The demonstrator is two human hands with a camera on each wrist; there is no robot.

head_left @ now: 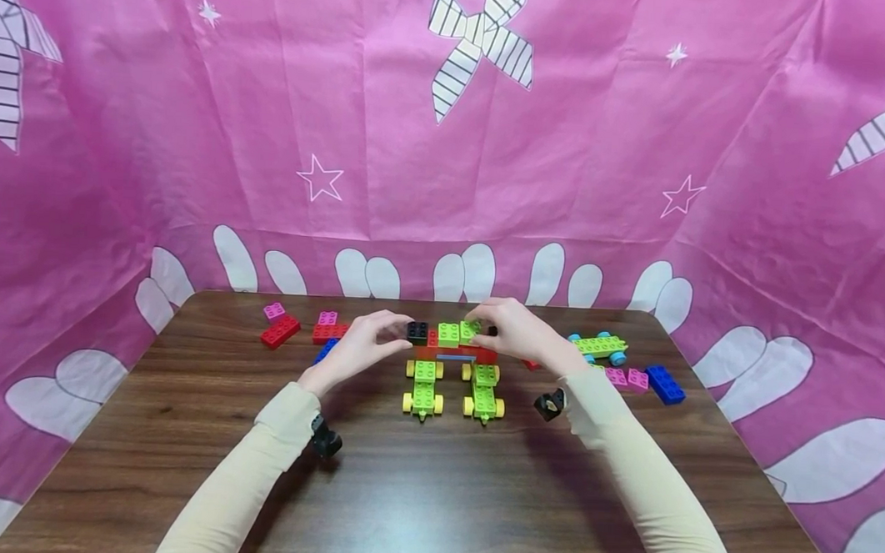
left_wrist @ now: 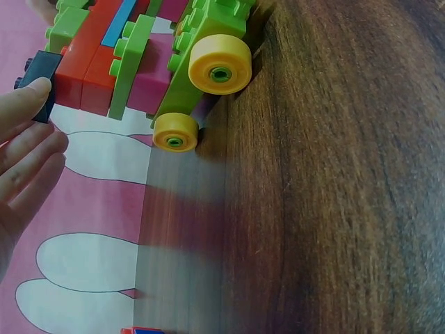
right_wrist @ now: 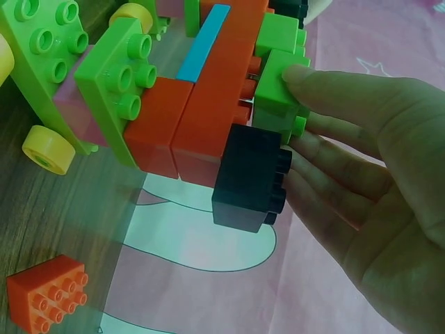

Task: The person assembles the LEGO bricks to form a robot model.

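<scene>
In the middle of the table stands a toy-brick build: two lime-green wheeled bases (head_left: 422, 402) with yellow wheels, pink and green bricks above them, and red bricks (right_wrist: 208, 111) bridging across with a thin blue strip (right_wrist: 204, 43). My left hand (head_left: 359, 347) pinches a black brick (left_wrist: 47, 66) at the build's left end, thumb on its near side. With thumb and fingers, my right hand (head_left: 518, 331) holds a green brick (right_wrist: 271, 94) on top of the red row, beside another green brick (head_left: 449, 334). A second black brick (right_wrist: 243, 174) sits at the right end, mostly hidden by that hand in the head view.
Left of the build lie red bricks (head_left: 280, 332), pink bricks (head_left: 274, 310) and a blue brick (head_left: 325, 351), partly behind the left hand. To the right are a green base with blue wheels (head_left: 598, 346), pink bricks (head_left: 637, 379) and a blue brick (head_left: 665, 384). Pink cloth (head_left: 387, 182) hangs behind.
</scene>
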